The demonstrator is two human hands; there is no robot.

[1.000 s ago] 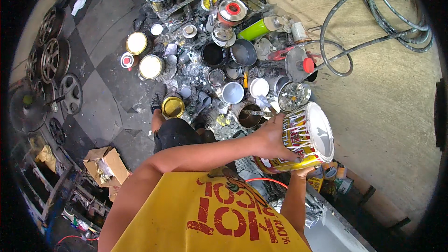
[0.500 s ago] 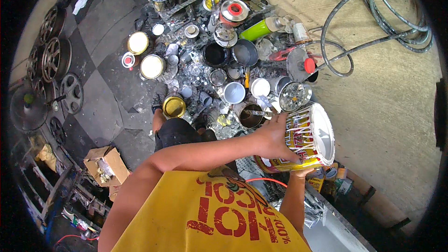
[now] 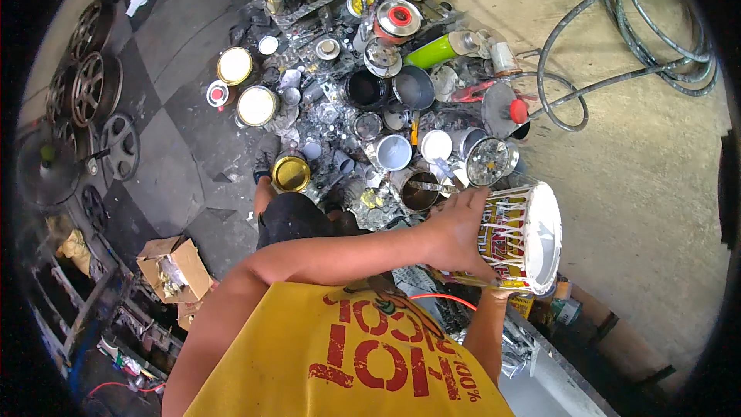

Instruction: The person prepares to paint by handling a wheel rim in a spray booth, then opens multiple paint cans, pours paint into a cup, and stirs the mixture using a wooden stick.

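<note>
Paint tin, cylindrical yellow-and-red metal with white drips (image 3: pixel 505 241), is tilted, white round end facing right; lid or open mouth, we can't tell. We mark bare left hand (image 3: pixel 460 235) clamped across its side, thumb and fingers spread; bare right hand (image 3: pixel 499 293) sits under it, mostly hidden, so we can't tell its grip. Near the tin, just beyond it: round can with speckled silver top (image 3: pixel 488 161). Up-left of it: round tub with pale grey-blue inside (image 3: pixel 394 153); farther, lime-green cylindrical bottle (image 3: pixel 432 52). Step, we judge: two-handed tilting; no stream visible. Next move likely calls for steady support below while adjusting the angle.
</note>
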